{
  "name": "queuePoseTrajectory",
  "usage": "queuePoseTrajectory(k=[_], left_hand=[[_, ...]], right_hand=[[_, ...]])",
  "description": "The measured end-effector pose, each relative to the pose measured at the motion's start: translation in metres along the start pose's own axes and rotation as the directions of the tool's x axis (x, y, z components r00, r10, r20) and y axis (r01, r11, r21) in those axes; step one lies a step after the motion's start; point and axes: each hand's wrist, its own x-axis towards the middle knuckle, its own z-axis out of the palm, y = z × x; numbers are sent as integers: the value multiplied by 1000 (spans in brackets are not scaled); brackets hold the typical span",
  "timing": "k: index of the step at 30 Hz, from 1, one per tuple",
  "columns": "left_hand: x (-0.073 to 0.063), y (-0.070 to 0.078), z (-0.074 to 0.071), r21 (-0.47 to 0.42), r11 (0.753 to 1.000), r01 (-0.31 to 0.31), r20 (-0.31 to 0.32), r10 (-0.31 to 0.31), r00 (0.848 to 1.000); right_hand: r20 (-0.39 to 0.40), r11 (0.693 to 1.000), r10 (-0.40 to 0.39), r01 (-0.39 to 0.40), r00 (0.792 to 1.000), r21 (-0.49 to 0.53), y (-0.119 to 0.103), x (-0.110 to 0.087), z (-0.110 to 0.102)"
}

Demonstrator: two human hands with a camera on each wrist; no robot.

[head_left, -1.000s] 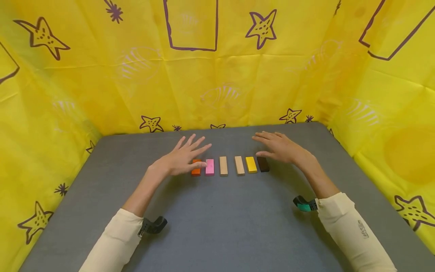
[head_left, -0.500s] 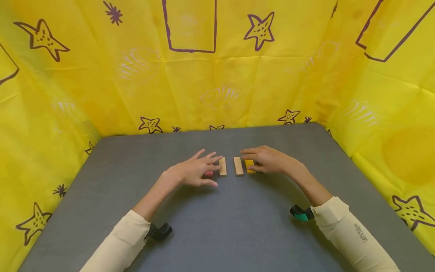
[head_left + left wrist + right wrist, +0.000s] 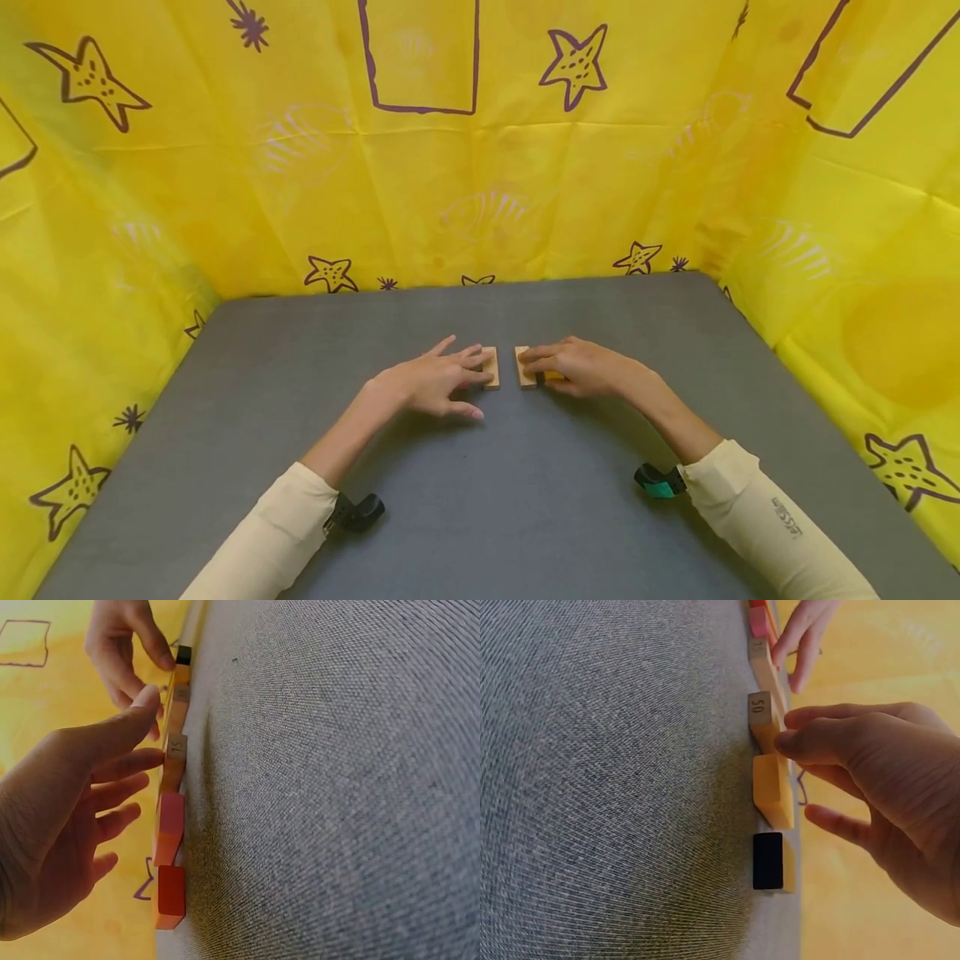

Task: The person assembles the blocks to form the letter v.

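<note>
Along the grey table (image 3: 465, 517) I see a red block (image 3: 172, 891) and a pink block (image 3: 172, 817), the left hand (image 3: 427, 385) spread wide over them, then a left wooden block (image 3: 492, 367), a right wooden block (image 3: 760, 709) below the right hand (image 3: 588, 368), its fingers loosely parted, a yellow block (image 3: 767, 784), a black block (image 3: 768, 860).

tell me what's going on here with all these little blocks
Six small blocks lie in a row on a grey table, left to right: orange block, pink block, left wood block, right wood block, yellow block, black block. A person's left grip is spread over the left end, as far as the left wood block. The right grip is over the right end, as far as the right wood block. Nothing looks lifted; touch is hard to tell.
</note>
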Motion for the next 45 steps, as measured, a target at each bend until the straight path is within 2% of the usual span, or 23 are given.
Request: queuePoseTrajectory(k=[8, 13, 18, 26, 45], left_hand=[[1, 4, 2, -10, 1000, -23, -17, 23, 1000], [3, 4, 3, -18, 999, -37, -18, 36, 999], [5, 6, 2, -1, 999, -43, -20, 43, 999], [6, 7, 1, 24, 998, -62, -37, 63, 997], [11, 15, 0, 77, 995, -64, -7, 64, 998]], right_hand=[[25, 1000, 7, -7, 1000, 19, 2, 1, 4], [46, 999, 37, -37, 998, 10, 0, 2, 5], [79, 996, 89, -87, 993, -28, -5, 1, 6], [91, 990, 105, -96, 990, -102, -12, 2, 7], [103, 987, 152, -146, 983, -65, -17, 0, 7]])
